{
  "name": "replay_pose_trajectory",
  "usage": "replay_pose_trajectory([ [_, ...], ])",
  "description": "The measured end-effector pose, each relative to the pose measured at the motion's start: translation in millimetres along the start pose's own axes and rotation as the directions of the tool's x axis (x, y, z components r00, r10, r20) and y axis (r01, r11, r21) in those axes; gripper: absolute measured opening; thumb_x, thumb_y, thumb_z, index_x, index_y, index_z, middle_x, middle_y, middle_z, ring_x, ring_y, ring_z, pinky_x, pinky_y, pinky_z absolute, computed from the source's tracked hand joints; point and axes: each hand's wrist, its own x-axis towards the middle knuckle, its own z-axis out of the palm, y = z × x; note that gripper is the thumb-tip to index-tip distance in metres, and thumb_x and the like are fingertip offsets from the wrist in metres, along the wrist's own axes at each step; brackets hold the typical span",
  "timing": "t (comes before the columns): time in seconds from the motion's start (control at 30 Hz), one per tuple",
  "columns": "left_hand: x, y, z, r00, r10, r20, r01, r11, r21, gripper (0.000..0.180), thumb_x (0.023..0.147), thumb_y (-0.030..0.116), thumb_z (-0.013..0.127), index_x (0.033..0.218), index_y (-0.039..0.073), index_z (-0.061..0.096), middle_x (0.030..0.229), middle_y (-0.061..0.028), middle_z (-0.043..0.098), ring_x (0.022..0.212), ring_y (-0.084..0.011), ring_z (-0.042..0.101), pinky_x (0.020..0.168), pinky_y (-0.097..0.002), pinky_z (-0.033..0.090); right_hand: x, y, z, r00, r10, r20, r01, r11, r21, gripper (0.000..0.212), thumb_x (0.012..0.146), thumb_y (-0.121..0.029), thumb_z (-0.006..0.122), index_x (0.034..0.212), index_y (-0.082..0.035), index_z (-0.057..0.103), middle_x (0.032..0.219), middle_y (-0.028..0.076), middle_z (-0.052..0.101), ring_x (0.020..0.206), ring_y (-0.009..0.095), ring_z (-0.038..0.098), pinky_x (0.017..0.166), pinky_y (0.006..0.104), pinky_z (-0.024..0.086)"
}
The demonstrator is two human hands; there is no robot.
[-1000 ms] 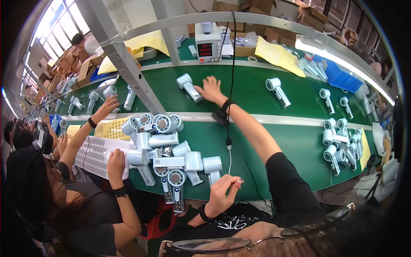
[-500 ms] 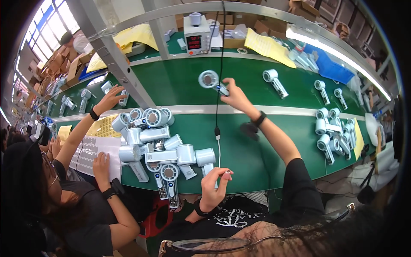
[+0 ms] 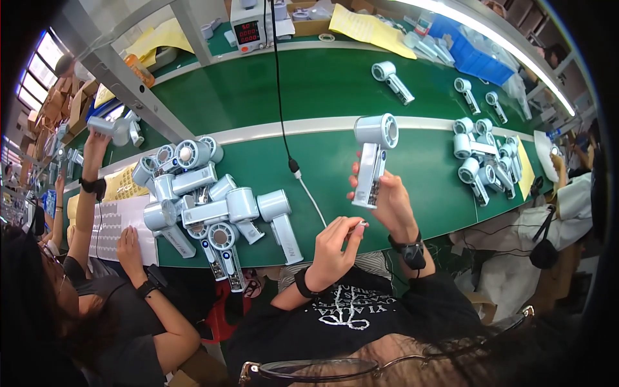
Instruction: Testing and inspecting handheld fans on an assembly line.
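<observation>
My right hand [image 3: 392, 205] grips a pale blue handheld fan [image 3: 374, 158] by its handle and holds it upright over the green table's near edge, round head on top. My left hand [image 3: 336, 244] is just below and to the left of it, with fingertips pinched on a small pale piece [image 3: 360, 224] too tiny to identify. A black cable [image 3: 282, 116] hangs down onto the table left of the fan and ends in a white lead.
A heap of several like fans [image 3: 206, 200] lies left of my hands. More fans [image 3: 480, 151] are grouped at the right, and single ones [image 3: 391, 79] lie on the far green belt. A co-worker at left lifts a fan [image 3: 109, 127] and rests a hand [image 3: 129, 242] on a white sheet [image 3: 106, 222].
My right hand has brought the fan from the far belt back toward me and stood it upright. My left hand has risen toward it. The co-worker's arm has stretched farther out.
</observation>
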Motion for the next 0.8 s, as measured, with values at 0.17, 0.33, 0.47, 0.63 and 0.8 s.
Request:
replay_pose_trajectory([
  [0.17, -3.4, -2.5, 10.1, 0.993, -0.015, -0.12, 0.02, 0.999, 0.04, 0.004, 0.088, -0.001, 0.06, 0.09, -0.004, 0.061, 0.074, -0.011, 0.062, 0.061, -0.0195, 0.06, 0.057, -0.0295, 0.048, -10.8, 26.4, 9.6, 1.0, 0.02, 0.0, -0.02, 0.973, 0.23, 0.063, 0.087, -0.027, 0.055, 0.139, -0.001, 0.03, 0.118, 0.009, 0.047, 0.102, 0.02, 0.051, 0.085, 0.0379, 0.049],
  [0.33, -3.5, -3.0, 10.8, 0.976, 0.075, -0.204, -0.026, 0.972, 0.233, 0.004, 0.085, -0.002, 0.062, 0.088, -0.004, 0.061, 0.07, -0.0118, 0.06, 0.057, -0.0229, 0.058, 0.053, -0.0313, 0.045, -12.6, 37.6, 14.9, 0.992, -0.04, -0.116, 0.06, 0.984, 0.17, 0.065, 0.085, -0.019, 0.06, 0.14, -0.002, 0.028, 0.118, 0.008, 0.047, 0.103, 0.02, 0.05, 0.088, 0.0373, 0.048],
  [0.47, -4.0, -0.8, 7.2, 0.976, 0.099, -0.195, -0.03, 0.944, 0.329, 0.004, 0.083, -0.003, 0.063, 0.087, -0.004, 0.061, 0.069, -0.0131, 0.059, 0.056, -0.0263, 0.056, 0.051, -0.0339, 0.042, -13.6, 41.0, 18.3, 0.98, -0.123, -0.154, 0.129, 0.991, 0.03, 0.066, 0.084, -0.012, 0.061, 0.141, -0.003, 0.027, 0.118, 0.008, 0.046, 0.104, 0.019, 0.05, 0.09, 0.0368, 0.047],
  [0.63, -3.4, -1.4, 3.2, 0.985, 0.07, -0.157, -0.013, 0.941, 0.339, 0.004, 0.082, -0.005, 0.061, 0.085, -0.004, 0.059, 0.069, -0.0144, 0.055, 0.06, -0.0313, 0.054, 0.053, -0.0395, 0.041, -15.6, 49.9, 20.6, 0.945, -0.289, -0.152, 0.258, 0.946, -0.198, 0.069, 0.084, -0.006, 0.059, 0.143, -0.004, 0.022, 0.12, 0.009, 0.044, 0.106, 0.019, 0.049, 0.091, 0.0367, 0.046],
  [0.8, -4.7, 0.1, 1.0, 0.985, 0.067, -0.162, -0.015, 0.954, 0.3, 0.003, 0.083, -0.004, 0.061, 0.085, -0.005, 0.06, 0.069, -0.0151, 0.057, 0.059, -0.0303, 0.055, 0.054, -0.0371, 0.041, -16.7, 56.4, 24.1, 0.926, -0.362, -0.106, 0.333, 0.917, -0.22, 0.071, 0.084, -0.003, 0.057, 0.144, -0.005, 0.019, 0.121, 0.009, 0.042, 0.106, 0.019, 0.048, 0.091, 0.0369, 0.046],
])
